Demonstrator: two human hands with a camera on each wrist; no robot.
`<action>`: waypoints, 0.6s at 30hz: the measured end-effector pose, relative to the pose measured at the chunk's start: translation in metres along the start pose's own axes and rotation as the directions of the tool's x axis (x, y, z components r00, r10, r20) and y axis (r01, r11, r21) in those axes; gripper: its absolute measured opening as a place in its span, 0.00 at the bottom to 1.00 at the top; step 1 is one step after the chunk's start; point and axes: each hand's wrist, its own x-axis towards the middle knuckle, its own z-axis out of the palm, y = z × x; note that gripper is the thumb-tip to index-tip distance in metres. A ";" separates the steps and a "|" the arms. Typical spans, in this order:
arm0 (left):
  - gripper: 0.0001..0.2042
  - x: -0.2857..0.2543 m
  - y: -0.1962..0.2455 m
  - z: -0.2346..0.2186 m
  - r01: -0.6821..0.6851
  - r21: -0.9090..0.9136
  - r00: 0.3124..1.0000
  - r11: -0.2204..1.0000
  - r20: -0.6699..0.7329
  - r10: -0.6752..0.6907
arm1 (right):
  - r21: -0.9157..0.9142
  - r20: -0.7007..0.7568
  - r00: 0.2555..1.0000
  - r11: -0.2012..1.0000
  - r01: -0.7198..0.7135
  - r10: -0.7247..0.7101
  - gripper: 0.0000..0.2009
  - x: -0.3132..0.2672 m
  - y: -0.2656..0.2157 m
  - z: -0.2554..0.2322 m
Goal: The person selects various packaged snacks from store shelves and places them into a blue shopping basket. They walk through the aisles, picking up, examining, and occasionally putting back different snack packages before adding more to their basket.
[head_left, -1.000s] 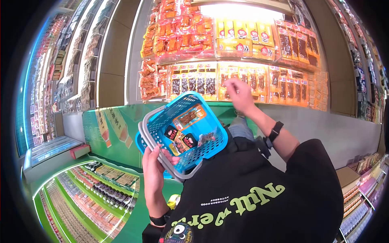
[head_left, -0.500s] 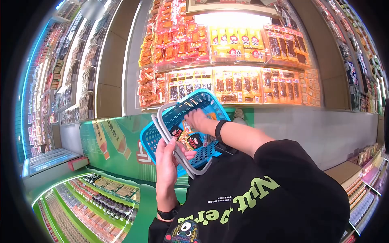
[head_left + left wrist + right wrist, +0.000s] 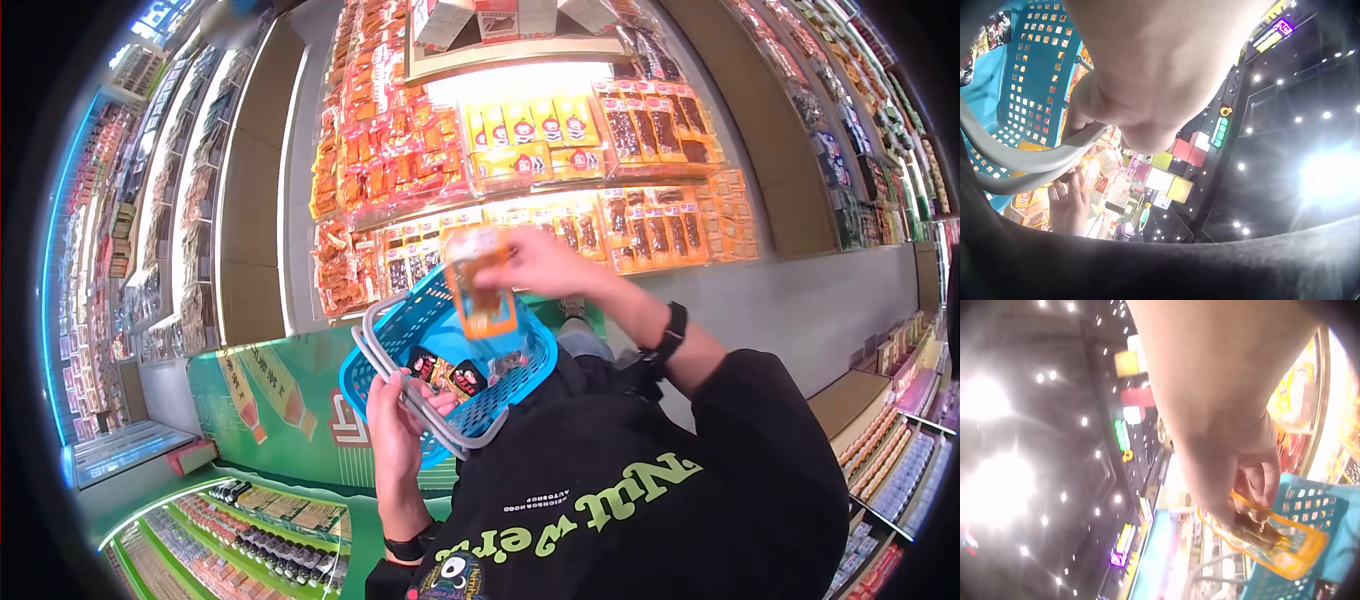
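Note:
The left hand (image 3: pixel 394 415) grips the grey handles (image 3: pixel 385 372) of a blue basket (image 3: pixel 520 385). Above the basket's far side, the right hand (image 3: pixel 545 262) pinches an orange-edged snack pack (image 3: pixel 487 312), slightly blurred in the head view. The right wrist view shows that pack (image 3: pixel 1300 570) hanging upright-to-tilted from the fingers of the right hand (image 3: pixel 1229 456), beside the basket wall (image 3: pixel 1294 584). Inside the basket lie black-and-red packets (image 3: pixel 466 377) and a clear bag (image 3: pixel 508 364). In the left wrist view, the left hand (image 3: pixel 1147 87) is close around the handles (image 3: pixel 1035 159).
A lit display shelf (image 3: pixel 540 190) with rows of red, yellow and orange packs stands beyond the basket. More stocked shelves line both sides. A green-edged display (image 3: pixel 250 530) is at the lower left, and a green panel (image 3: pixel 290 400) lies left of the basket.
The right hand has come up out of the basket with the orange-edged pack, which lay inside the basket a second ago. The left hand still grips the handles, and the head view has shifted.

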 end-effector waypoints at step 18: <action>0.21 0.009 0.007 0.042 0.132 0.084 0.987 0.988 -0.100 -0.123 | 0.950 -0.313 0.116 0.310 0.046 0.943 0.18 -0.058 0.297 -0.078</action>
